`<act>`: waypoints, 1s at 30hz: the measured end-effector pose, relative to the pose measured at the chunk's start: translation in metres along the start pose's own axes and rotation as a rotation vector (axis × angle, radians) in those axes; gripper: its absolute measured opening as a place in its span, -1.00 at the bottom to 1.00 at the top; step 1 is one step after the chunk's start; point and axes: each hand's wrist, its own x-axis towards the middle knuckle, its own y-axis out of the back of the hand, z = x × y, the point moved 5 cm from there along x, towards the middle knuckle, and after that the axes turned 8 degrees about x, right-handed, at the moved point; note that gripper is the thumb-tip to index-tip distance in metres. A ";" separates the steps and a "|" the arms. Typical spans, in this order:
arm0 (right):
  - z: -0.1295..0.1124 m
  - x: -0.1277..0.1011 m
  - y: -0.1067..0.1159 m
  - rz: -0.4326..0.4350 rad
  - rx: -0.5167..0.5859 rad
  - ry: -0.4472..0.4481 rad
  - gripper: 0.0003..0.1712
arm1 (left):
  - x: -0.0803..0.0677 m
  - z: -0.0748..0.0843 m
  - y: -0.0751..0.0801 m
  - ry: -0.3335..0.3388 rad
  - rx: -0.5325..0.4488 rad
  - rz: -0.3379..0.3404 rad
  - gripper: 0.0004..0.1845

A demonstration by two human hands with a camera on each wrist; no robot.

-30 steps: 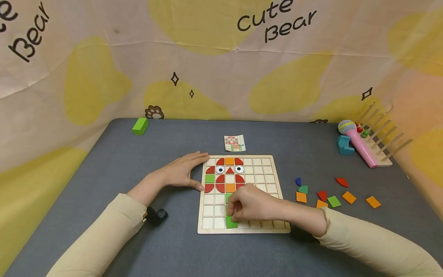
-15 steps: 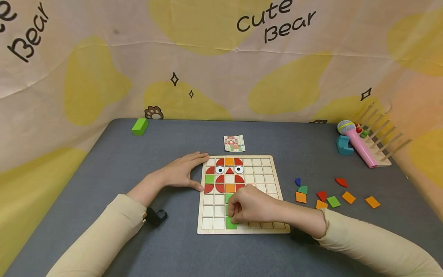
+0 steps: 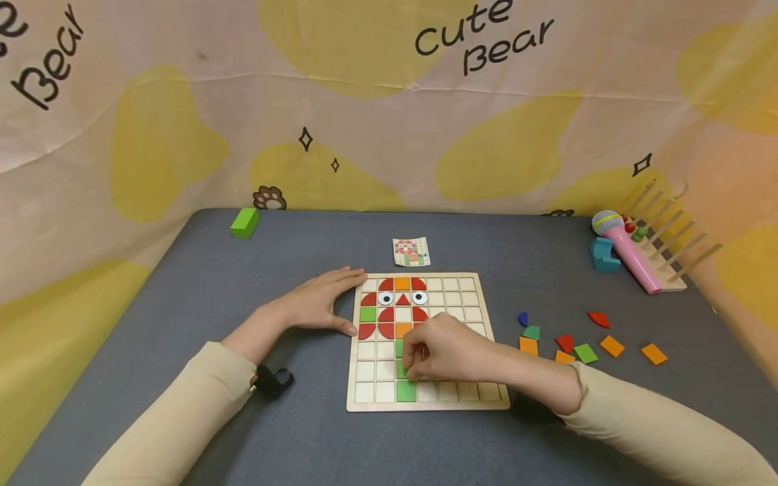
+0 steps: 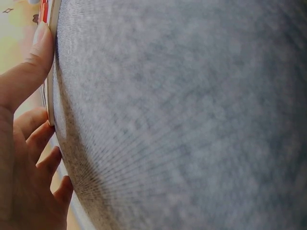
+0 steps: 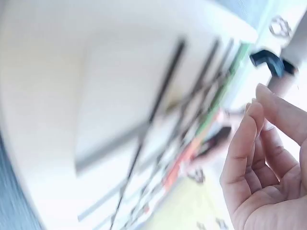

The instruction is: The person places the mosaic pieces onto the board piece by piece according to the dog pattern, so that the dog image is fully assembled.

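A wooden grid board (image 3: 486,398) lies on the grey table, with red, orange and green tiles and two eye pieces set in its left half. My right hand (image 3: 446,351) hovers over the board's middle. Its fingertips touch a green tile (image 3: 401,368) in the second row from the bottom. Below it, a green square (image 3: 406,390) sits flat in the bottom row. In the right wrist view the right hand (image 5: 268,158) shows loosely curved fingers that hold nothing above the blurred board (image 5: 96,120). My left hand (image 3: 322,304) lies flat against the board's left edge (image 4: 49,96).
Several loose tiles lie right of the board, among them an orange one (image 3: 529,345), a green one (image 3: 586,353) and a red one (image 3: 599,318). A pattern card (image 3: 411,252) lies behind the board. A green block (image 3: 244,222) sits far left; a pink microphone (image 3: 626,253) and wooden rack (image 3: 665,256) far right.
My right hand has let go of the bottom-row green square and moved one row up the board, leaving that square uncovered. The left hand has stayed put.
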 end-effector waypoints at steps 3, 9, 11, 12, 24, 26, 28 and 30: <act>0.002 -0.003 0.018 0.056 -0.008 -0.013 -0.84 | 0.000 0.000 0.000 0.001 -0.001 -0.001 0.13; 0.021 -0.014 0.053 0.111 -0.003 -0.060 -0.90 | -0.001 -0.001 0.001 0.007 0.007 -0.005 0.14; 0.031 -0.019 0.064 0.123 0.004 -0.088 -0.91 | -0.001 -0.001 0.000 0.008 0.008 -0.006 0.14; 0.036 -0.022 0.069 0.130 0.003 -0.102 -0.92 | -0.001 -0.001 0.000 0.008 0.007 -0.007 0.14; 0.098 -0.071 0.105 0.073 0.035 -0.218 -0.84 | 0.001 -0.001 -0.001 0.007 0.006 -0.004 0.13; 0.106 -0.080 0.109 0.048 0.043 -0.229 -0.81 | 0.001 -0.001 -0.001 0.007 0.004 -0.003 0.13; 0.114 -0.088 0.113 0.032 0.056 -0.236 -0.79 | 0.001 -0.002 -0.002 0.007 0.002 -0.004 0.13; 0.122 -0.097 0.117 0.024 0.073 -0.251 -0.78 | 0.001 -0.003 -0.002 0.006 -0.001 -0.005 0.13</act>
